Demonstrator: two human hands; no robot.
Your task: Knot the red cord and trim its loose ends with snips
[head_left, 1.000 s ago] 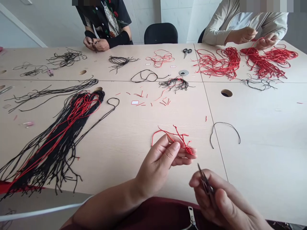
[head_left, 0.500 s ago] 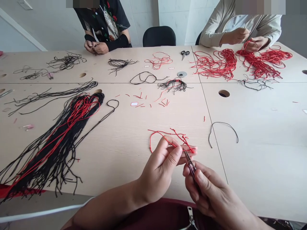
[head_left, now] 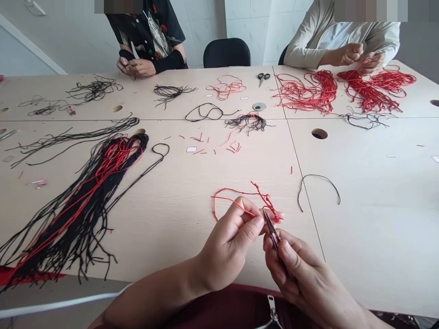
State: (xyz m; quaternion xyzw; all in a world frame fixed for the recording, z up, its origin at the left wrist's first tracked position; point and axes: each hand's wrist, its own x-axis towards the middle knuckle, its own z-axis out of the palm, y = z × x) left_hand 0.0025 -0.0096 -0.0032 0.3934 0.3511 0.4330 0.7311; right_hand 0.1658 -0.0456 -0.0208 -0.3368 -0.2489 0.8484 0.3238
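My left hand (head_left: 236, 237) pinches a red knotted cord (head_left: 267, 201) between thumb and forefinger, close to the table's near edge. One end of the cord sticks out to the left over the forefinger, and a thin loop curves on the table behind. In my right hand (head_left: 298, 265) is a small pair of scissors (head_left: 272, 228), blades pointing up and left. Their tips meet the cord beside my left thumb; whether the blades are fully together is hard to make out. The handles are mostly hidden by my fingers.
A long bundle of black cords (head_left: 82, 205) with red strands lies at left. Red clippings (head_left: 235, 147) are scattered mid-table. Red cord heaps (head_left: 308, 91) lie before a co-worker at far right; another co-worker sits far left. A black cord (head_left: 320, 176) curves at right. Black-handled scissors (head_left: 264, 77) rest at the back.
The cord's loose end has swung lower over my left forefinger, and its knotted part has shifted slightly. Both hands stay nearly in place. The co-workers' hands have moved a little.
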